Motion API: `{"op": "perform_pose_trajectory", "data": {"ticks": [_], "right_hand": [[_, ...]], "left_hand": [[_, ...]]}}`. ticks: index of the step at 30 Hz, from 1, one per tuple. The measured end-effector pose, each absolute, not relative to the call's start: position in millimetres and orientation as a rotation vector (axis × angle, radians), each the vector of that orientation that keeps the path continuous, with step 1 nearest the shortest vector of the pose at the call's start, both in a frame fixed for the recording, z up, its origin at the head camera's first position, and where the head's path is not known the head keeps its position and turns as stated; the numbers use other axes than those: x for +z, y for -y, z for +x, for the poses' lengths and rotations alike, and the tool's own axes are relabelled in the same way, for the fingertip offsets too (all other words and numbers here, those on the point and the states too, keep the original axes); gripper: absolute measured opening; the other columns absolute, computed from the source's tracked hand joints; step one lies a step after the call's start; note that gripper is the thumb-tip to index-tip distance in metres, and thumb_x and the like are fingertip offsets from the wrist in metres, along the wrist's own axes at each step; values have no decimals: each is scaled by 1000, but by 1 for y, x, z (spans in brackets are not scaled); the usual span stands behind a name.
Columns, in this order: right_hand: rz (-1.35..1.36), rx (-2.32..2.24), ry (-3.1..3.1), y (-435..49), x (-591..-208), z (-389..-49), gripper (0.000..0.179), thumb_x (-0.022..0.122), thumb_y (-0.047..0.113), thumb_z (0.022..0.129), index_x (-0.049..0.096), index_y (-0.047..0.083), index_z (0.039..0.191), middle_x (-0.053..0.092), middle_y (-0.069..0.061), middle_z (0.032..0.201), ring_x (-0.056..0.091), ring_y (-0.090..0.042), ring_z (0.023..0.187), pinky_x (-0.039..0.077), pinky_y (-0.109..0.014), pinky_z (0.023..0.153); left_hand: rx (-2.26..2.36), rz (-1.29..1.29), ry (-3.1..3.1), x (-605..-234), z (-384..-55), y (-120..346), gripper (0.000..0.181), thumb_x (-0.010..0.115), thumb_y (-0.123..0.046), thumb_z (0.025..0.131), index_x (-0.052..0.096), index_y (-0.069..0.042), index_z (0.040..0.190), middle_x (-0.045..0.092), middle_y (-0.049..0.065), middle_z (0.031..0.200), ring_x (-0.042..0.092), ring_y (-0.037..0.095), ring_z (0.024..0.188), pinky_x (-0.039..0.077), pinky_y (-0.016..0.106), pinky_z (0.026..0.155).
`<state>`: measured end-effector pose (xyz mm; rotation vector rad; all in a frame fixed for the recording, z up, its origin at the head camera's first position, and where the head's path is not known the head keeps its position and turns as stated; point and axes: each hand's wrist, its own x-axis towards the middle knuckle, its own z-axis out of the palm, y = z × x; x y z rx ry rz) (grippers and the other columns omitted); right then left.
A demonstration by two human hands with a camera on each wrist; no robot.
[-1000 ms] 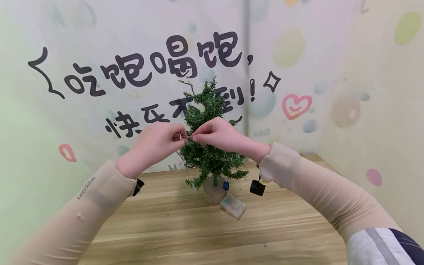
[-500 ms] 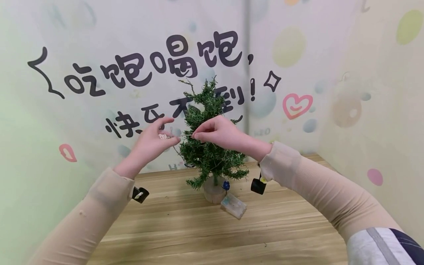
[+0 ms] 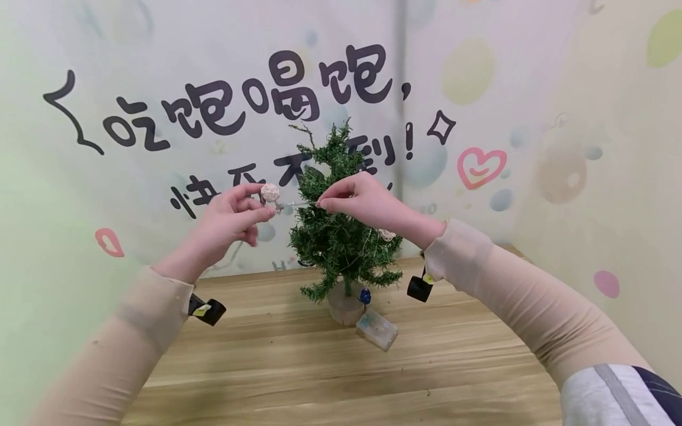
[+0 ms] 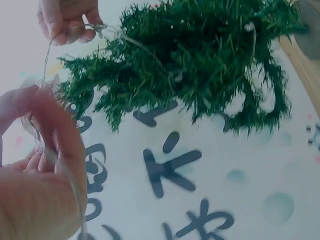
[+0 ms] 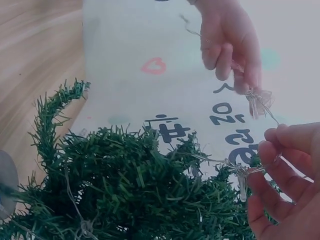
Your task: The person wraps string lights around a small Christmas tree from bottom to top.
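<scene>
A thin string of fairy lights (image 3: 298,205) stretches between the two hands in front of a small artificial Christmas tree (image 3: 327,236). At its left end a pale wicker ball (image 3: 270,192) shows by the fingertips of the left hand (image 3: 226,225), whose thumb and fingers pinch the string. The right hand (image 3: 367,204) pinches the wire close against the tree's upper left side. In the right wrist view the wire (image 5: 270,116) runs from one hand to the other, and more wire winds through the branches. A tail of wire (image 4: 75,190) trails past the left palm.
The tree's round wooden base (image 3: 341,305) stands on a wood-grain table (image 3: 298,367). Beside it lie a clear battery box (image 3: 377,329) and a small blue item (image 3: 364,296). Close behind is a printed wall (image 3: 202,47) with dark lettering.
The left hand has parted from the right and moved left, spreading then closing its fingers again. The wicker ball now shows at its fingertips. The right hand has risen slightly, still pinching the wire.
</scene>
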<state>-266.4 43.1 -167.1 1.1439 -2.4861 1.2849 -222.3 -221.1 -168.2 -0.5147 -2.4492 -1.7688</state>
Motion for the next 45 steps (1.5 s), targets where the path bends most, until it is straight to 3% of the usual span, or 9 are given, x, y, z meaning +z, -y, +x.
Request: {"op": "perform_pose_trajectory", "data": {"ticks": [3, 9, 16, 20, 26, 33, 38, 45], "right_hand": [[1127, 1263, 2498, -41, -165, -266, 19, 65, 21, 94, 75, 9, 106, 72, -8, 97, 63, -24, 84, 49, -32, 72], [1180, 1399, 2507, -26, -161, -265, 19, 63, 18, 96, 72, 6, 106, 69, -12, 87, 64, -30, 81, 53, -33, 68], [1314, 1504, 2436, -7, -159, -267, 15, 61, 13, 96, 71, 4, 103, 70, -12, 95, 64, -30, 90, 54, -34, 80], [1344, 1504, 2468, 2, -161, -267, 15, 61, 12, 96, 71, 3, 103, 70, -8, 95, 64, -27, 90, 53, -33, 82], [1388, 1441, 2526, 10, -162, -266, 15, 61, 14, 96, 71, 5, 103, 70, -7, 96, 65, -21, 91, 52, -41, 84], [1358, 1511, 2482, 13, -160, -266, 15, 61, 13, 96, 71, 3, 102, 70, -8, 95, 65, -19, 89, 52, -32, 83], [1458, 1497, 2556, 20, -169, -268, 15, 60, 12, 96, 71, 2, 101, 71, -9, 97, 65, -17, 91, 52, -37, 86], [1510, 1422, 2594, 25, -173, -266, 16, 58, 13, 97, 71, 3, 102, 70, -5, 96, 64, -17, 91, 52, -34, 85]], "left_hand": [[-1536, -477, 2478, -160, -216, 227, 52, 68, -19, 92, 47, -8, 139, 64, -4, 86, 40, 9, 53, 37, 23, 51], [-1162, -473, 2467, -143, -201, 236, 43, 67, -26, 92, 56, -14, 132, 67, -6, 87, 61, 11, 77, 40, 31, 75], [-1072, -519, 2365, -135, -193, 247, 31, 66, -18, 93, 64, -12, 123, 65, -7, 83, 52, 14, 64, 39, 24, 61], [-1053, -509, 2365, -135, -190, 251, 28, 66, -18, 93, 65, -12, 120, 65, -6, 83, 52, 14, 64, 40, 24, 61], [-1012, -534, 2370, -137, -188, 256, 26, 65, -16, 93, 66, -9, 118, 63, -2, 83, 48, 15, 62, 38, 24, 58], [-976, -524, 2355, -132, -183, 258, 25, 66, -17, 93, 67, -12, 117, 64, -1, 83, 48, 15, 61, 37, 25, 57], [-960, -539, 2371, -133, -179, 260, 24, 66, -17, 93, 67, -12, 116, 63, -2, 81, 48, 16, 59, 38, 25, 56], [-885, -556, 2404, -140, -182, 267, 26, 66, -15, 93, 66, -11, 118, 61, -6, 81, 47, 13, 57, 36, 25, 52]]}}
